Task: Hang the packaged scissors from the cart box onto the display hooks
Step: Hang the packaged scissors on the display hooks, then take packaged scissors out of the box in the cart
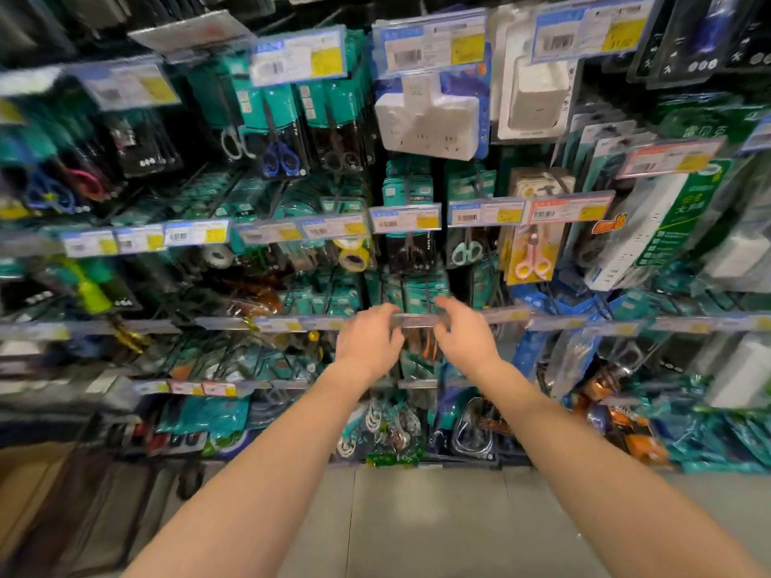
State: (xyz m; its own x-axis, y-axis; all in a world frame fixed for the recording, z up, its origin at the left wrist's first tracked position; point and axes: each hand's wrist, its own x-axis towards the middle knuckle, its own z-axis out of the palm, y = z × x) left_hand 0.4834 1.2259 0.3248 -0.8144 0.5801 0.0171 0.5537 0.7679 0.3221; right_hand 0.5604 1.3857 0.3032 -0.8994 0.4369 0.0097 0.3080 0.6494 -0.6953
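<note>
— While both forearms are stretching out over the floor point(417, 515), what are the hands doing up at the price rail point(417, 320)?

— The left hand point(369, 337) is reaching to the rail just left of its middle label, fingers curled loosely over the strip. The right hand point(463, 333) is mirroring it just to the right, fingers bent toward the same label. Both are partly curled, neither flat nor fisted, and blur is hiding the fingertips, so I cannot tell whether either one is pinching anything.

— Is a pack of scissors between them?

— Something orange and dark is hanging just below the rail, in the gap between the two hands: it looks like a packaged scissors point(419, 344), long axis running straight down from the rail. Whether it is already on its hook point(425, 298) or only being brought up to it, I cannot say.

— And the cart box?

— Only a brown corner, far down and left of the rail, is showing; I cannot be sure it is the box.

— So what is the next move hinging on?

— By my judgement, on the card's hole lining up with the hook poking out just above the rail, behind the label. Both hands are about equally near it. Beyond the rail, higher rows are carrying more teal scissor cards point(288, 118).
</note>
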